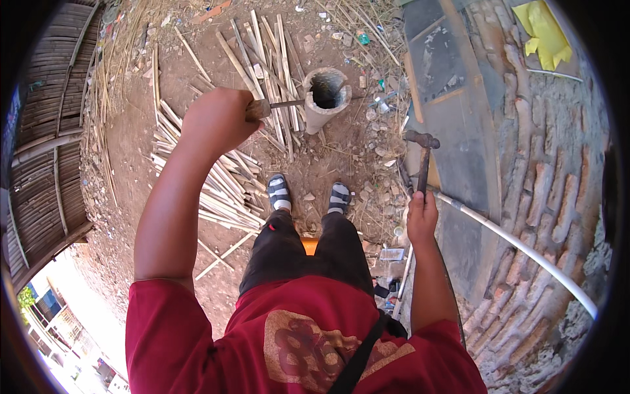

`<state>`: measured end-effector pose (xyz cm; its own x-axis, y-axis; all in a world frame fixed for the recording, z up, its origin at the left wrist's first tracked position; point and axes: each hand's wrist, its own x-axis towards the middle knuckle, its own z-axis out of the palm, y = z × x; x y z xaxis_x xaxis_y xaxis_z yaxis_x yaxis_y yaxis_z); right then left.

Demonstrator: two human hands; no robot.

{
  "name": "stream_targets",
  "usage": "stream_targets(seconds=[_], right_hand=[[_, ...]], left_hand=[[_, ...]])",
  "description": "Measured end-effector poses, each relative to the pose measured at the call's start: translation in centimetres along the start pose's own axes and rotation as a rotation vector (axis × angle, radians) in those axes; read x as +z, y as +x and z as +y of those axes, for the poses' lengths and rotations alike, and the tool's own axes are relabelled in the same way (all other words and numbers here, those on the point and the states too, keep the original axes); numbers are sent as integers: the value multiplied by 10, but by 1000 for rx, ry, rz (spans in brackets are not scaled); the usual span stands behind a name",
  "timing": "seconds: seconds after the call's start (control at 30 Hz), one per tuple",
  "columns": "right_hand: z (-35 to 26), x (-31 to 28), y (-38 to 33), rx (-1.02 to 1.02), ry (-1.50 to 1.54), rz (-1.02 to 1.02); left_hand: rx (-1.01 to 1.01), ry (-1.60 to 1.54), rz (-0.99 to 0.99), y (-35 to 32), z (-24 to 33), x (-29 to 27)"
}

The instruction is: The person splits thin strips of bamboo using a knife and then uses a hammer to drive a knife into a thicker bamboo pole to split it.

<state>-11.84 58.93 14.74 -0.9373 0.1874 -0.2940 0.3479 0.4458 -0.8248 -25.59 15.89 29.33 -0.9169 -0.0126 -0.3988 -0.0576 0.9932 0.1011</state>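
My left hand point(216, 121) is raised and closed round the wooden handle point(258, 109) of a narrow metal blade point(287, 104). The blade's far end meets or overlaps the left side of a hollow, greyish cylinder point(319, 118) with a rough, notched rim. I cannot tell whether it touches. Off to the right, my right hand point(423, 213) grips a hammer point(423, 154) by its dark handle, head up, away from the cylinder.
Many split wooden strips point(223, 187) lie left of my sandalled feet point(279, 192), with more strips point(279, 72) behind the cylinder. A pale pole point(518, 243) slants along the right, near dark panels point(459, 131) and a brick wall point(525, 190). A bamboo wall point(49, 131) stands left.
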Motion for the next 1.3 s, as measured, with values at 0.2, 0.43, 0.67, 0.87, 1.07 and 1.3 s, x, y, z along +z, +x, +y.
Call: stream_targets(seconds=[0.2, 0.43, 0.67, 0.87, 1.07, 1.3], right_hand=[[-30, -10, 24, 2, 148, -69], [-61, -9, 76, -129, 204, -83], [-103, -8, 103, -249, 323, 28], [-100, -6, 99, -148, 378, 19], [-75, -8, 98, -131, 324, -25], [-78, -8, 128, -242, 163, 31]], left_hand=[[46, 158, -65, 72, 50, 3], [20, 175, -75, 106, 69, -3], [98, 166, -3, 85, 74, -20], [120, 106, 71, 87, 75, -32], [71, 119, 21, 127, 85, -7], [94, 162, 25, 154, 103, 16]])
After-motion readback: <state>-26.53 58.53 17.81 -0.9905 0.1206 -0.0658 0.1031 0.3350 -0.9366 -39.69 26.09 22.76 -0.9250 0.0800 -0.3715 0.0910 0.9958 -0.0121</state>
